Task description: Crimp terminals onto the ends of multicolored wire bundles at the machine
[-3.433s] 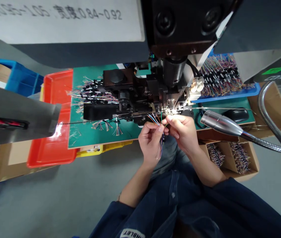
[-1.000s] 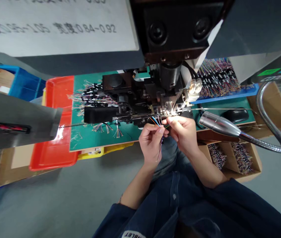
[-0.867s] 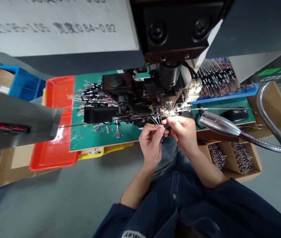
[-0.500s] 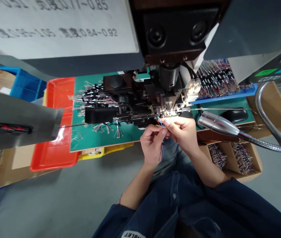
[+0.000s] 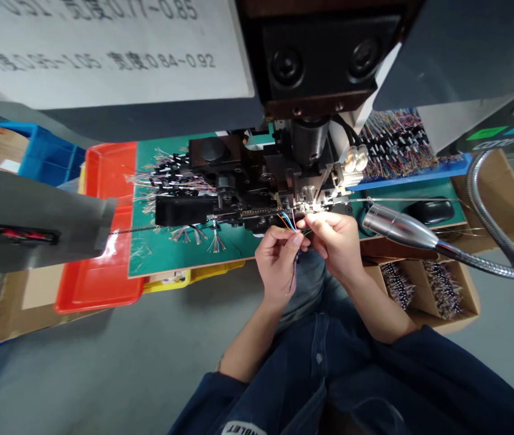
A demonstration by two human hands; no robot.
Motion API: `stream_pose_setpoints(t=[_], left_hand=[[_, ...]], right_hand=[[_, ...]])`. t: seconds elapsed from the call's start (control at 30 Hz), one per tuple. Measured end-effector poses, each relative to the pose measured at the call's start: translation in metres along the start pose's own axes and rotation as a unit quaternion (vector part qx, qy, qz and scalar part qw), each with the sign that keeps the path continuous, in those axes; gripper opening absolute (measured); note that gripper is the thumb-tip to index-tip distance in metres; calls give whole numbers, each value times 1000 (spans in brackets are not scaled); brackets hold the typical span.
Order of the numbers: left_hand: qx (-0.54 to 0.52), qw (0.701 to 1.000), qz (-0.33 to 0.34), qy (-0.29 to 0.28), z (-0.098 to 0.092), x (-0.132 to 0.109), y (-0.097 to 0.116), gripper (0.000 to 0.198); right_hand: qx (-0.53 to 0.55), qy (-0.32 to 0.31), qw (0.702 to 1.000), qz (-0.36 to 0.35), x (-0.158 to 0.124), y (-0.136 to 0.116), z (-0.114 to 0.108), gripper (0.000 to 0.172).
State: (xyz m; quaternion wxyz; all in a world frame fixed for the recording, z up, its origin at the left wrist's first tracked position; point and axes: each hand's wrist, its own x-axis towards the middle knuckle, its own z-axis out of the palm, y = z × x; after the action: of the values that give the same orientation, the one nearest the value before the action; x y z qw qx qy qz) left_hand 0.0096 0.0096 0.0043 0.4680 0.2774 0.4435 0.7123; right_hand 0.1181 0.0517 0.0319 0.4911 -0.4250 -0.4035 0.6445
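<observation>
My left hand (image 5: 279, 257) pinches a bundle of thin coloured wires (image 5: 288, 222); blue, orange and pale ends fan out above the fingertips, and the rest trails down past the palm. Close beside it, my right hand (image 5: 336, 241) is closed, thumb against forefinger, at the wires' upper end; which strand it grips is too small to make out. Both hands are just in front of the lit working point of a terminal crimping machine (image 5: 309, 142). A strip of small metal terminals (image 5: 261, 212) runs into the machine from the left.
A bendable lamp (image 5: 397, 225) reaches in from the right, near a black mouse (image 5: 432, 209). Wire bundles lie on the green bench top (image 5: 161, 257) and in a blue tray (image 5: 413, 172). A red tray (image 5: 98, 284) stands left; a partitioned carton (image 5: 468, 296) sits lower right.
More wire ends now fan out to the left above my left fingertips. My right fingers have shifted slightly, away from the fanned wires.
</observation>
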Motion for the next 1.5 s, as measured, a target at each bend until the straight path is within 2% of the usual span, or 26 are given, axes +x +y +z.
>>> stream_pose_setpoints(t=[0.3,0.6,0.87,1.17,1.5], left_hand=[[-15,1000,7,-4,2,0,0,30],[-5,999,-18,-39,-3,-1,-5,29],[13,1000,-22,-9,0,-1,-1,39],[-12,1000,-17,7,1,-3,-4,28],[-16,999,-28,-15,-3,-5,-9,29]], right_hand=[[0,2,1000,3,1,0,0,34],[-82,-48,995,-7,-1,-16,-2,33],[-44,-9,999,9,-1,-3,0,35],[-18,-6,999,28,0,-1,2,40],[-80,-48,996,-8,-1,-15,-3,33]])
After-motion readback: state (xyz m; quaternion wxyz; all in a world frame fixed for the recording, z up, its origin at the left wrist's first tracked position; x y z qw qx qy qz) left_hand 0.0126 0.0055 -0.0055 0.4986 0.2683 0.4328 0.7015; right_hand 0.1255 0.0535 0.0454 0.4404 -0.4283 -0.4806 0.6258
